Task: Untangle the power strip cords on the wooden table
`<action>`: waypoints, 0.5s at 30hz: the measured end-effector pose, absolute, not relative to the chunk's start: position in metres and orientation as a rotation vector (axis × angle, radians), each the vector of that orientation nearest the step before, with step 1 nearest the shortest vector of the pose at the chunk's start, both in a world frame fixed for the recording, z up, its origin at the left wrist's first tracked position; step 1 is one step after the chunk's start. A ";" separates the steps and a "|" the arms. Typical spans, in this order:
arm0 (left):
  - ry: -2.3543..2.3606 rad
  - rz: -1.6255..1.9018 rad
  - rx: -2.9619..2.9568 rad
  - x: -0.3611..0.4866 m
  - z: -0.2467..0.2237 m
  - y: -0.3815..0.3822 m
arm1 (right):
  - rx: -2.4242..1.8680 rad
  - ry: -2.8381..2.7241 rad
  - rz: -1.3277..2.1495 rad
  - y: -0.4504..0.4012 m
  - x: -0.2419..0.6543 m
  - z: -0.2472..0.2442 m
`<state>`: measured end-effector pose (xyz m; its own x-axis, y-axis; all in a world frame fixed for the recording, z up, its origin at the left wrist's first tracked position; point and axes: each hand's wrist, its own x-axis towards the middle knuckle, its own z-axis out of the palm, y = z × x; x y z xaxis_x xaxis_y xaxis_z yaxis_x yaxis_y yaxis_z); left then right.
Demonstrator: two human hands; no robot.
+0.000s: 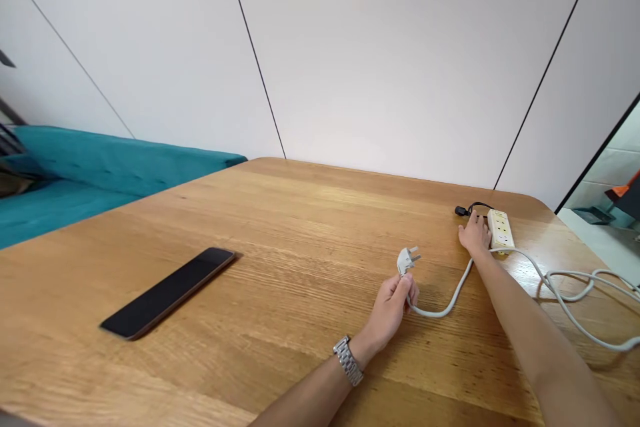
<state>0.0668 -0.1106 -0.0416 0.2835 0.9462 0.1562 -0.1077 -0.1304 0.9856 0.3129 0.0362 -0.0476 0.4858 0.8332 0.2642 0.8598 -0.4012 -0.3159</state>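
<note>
Between the fingers and thumb of my left hand (393,307) is the neck of a white three-pin power plug (406,260), its pins pointing right. The white cord (440,313) runs from it across the table towards the right. My right hand (475,233) reaches far over the table with its fingers apart. Its fingertips are at a black cable with a black plug end (463,211); whether they press on it cannot be made out. Just right of that hand lies a white power strip (501,230) with several sockets.
A dark-screened tablet (170,293) lies flat on the wooden table (300,240) at the left. Loops of white cord (575,293) spread at the right. A teal sofa (115,160) stands beyond the left edge, and a white panelled wall (390,67) rises behind.
</note>
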 end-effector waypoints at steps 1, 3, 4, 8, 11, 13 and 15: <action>0.858 1.118 1.386 0.067 -0.042 -0.111 | -2.342 -1.396 -0.085 0.038 0.315 -0.046; 0.855 1.099 1.399 0.067 -0.044 -0.110 | -2.338 -1.395 -0.085 0.039 0.317 -0.043; 0.848 1.097 1.402 0.067 -0.044 -0.110 | -2.336 -1.399 -0.083 0.038 0.318 -0.042; 0.828 1.107 1.400 0.069 -0.045 -0.107 | -2.285 -1.484 -0.041 0.025 0.315 -0.039; 0.849 1.102 1.406 0.069 -0.044 -0.106 | -2.221 -1.545 -0.024 0.009 0.312 -0.041; 0.866 1.085 1.407 0.069 -0.042 -0.107 | -2.174 -1.544 -0.030 0.000 0.313 -0.042; 0.879 1.070 1.402 0.069 -0.041 -0.107 | -2.174 -1.547 -0.035 -0.007 0.317 -0.041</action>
